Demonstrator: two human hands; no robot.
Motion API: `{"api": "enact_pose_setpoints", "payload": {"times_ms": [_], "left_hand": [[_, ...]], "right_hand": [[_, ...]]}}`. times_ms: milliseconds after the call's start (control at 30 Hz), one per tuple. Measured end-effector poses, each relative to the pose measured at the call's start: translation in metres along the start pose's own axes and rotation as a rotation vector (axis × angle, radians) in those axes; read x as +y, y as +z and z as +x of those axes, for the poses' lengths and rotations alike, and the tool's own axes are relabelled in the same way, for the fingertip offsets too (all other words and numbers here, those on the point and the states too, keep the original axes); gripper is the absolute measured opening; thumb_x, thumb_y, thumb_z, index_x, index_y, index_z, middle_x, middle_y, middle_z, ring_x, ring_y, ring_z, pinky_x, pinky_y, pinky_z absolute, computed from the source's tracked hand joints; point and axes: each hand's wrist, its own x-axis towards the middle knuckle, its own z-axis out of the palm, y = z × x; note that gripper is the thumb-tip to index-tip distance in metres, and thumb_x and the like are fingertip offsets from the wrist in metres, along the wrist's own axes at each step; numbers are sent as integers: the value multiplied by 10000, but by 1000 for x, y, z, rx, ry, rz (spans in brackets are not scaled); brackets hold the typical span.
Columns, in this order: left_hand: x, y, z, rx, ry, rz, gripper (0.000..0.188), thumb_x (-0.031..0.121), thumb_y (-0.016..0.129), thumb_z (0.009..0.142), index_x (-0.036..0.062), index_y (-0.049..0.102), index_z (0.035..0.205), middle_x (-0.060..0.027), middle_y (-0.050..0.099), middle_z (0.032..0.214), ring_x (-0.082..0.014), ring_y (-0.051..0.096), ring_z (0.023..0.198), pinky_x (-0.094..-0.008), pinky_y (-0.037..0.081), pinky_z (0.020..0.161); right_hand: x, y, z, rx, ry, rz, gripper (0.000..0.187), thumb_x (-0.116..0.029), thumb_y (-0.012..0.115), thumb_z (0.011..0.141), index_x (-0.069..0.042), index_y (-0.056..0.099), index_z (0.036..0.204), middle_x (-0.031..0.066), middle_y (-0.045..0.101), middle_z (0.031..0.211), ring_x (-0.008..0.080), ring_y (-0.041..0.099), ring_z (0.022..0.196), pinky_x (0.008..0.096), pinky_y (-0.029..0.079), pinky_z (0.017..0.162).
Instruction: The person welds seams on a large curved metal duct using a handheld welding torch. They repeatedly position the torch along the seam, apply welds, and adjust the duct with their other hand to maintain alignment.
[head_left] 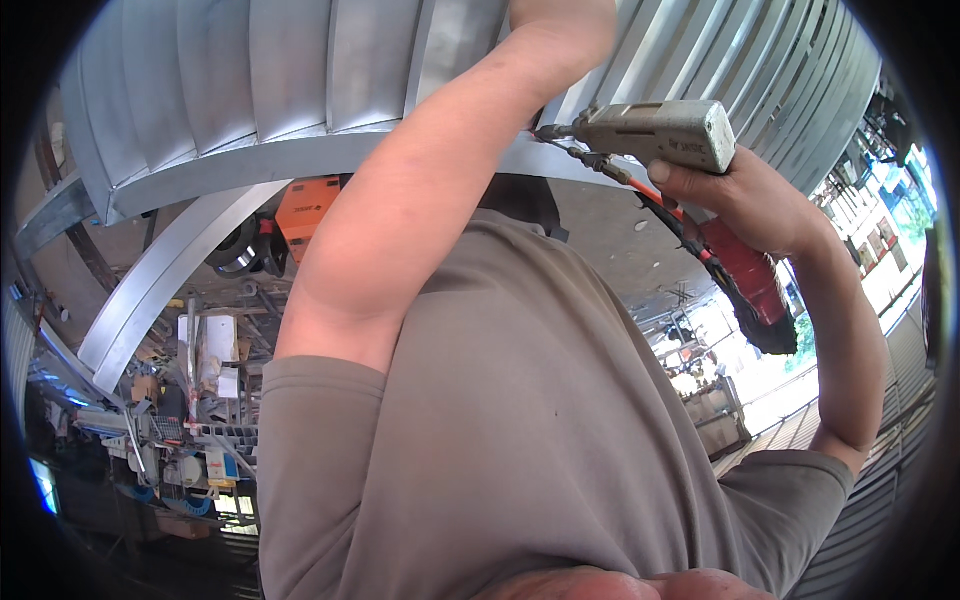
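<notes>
My right hand [745, 205] is closed around the red-wrapped grip of a handheld welding gun [655, 132]. The gun has a pale, worn body, and a thin feed tube runs along its front to the nozzle. Its tip sits at the near rail [260, 172] of a large silvery metal panel [290, 70] made of slats, at or very near the metal. Stretched across the panel, my left arm ends in my left hand [565, 12] at the top edge of the view. The fingers of that hand are out of sight.
An orange box-shaped machine [308, 215] stands on the floor below the panel. A curved metal strip [180, 270] slopes down at the left. Farther left lie cluttered tools and boxes [215, 465]. A dark cable sleeve [765, 330] hangs from the gun's grip.
</notes>
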Motion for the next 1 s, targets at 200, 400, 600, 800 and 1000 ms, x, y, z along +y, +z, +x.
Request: {"api": "enact_pose_setpoints", "payload": {"times_ms": [200, 400, 600, 800, 1000], "left_hand": [[-5, 4, 0, 31, 5, -32, 223, 116, 596, 952, 45, 798, 1014, -201, 767, 1072, -333, 761, 1011, -430, 625, 837], [-8, 9, 3, 34, 12, -35, 232, 124, 585, 960, 68, 803, 1018, -181, 773, 1073, -312, 762, 1014, -413, 626, 822], [-10, 14, 2, 51, 48, -73, 237, 141, 584, 955, 79, 805, 1013, -161, 776, 1080, -304, 760, 1025, -417, 621, 835], [-13, 16, 1, 38, 42, -131, 239, 139, 581, 955, 92, 808, 1015, -150, 779, 1080, -297, 760, 1027, -421, 619, 837], [-12, 12, -1, 19, 54, -99, 244, 138, 579, 959, 98, 810, 1028, -142, 780, 1090, -294, 761, 1031, -422, 620, 832]], "right_hand": [[-19, 11, 2, -1, 22, -26, 469, -395, 663, 1027, -7, 613, 1285, 34, 628, 910, 108, 626, 696, 274, 539, 621], [-37, 23, 2, 75, 105, -138, 515, -446, 646, 1026, -6, 631, 1294, 48, 649, 940, 113, 633, 713, 271, 560, 651], [-63, 35, -1, 102, 149, -209, 531, -458, 658, 1019, 2, 642, 1285, 49, 657, 930, 117, 638, 721, 276, 570, 654], [-72, 48, -3, 135, 63, -165, 550, -469, 658, 1016, 5, 638, 1295, 53, 666, 933, 120, 645, 737, 281, 575, 645], [-64, 45, 6, 108, 64, -149, 596, -497, 664, 1005, 12, 625, 1312, 57, 669, 923, 130, 652, 734, 285, 577, 641]]}}
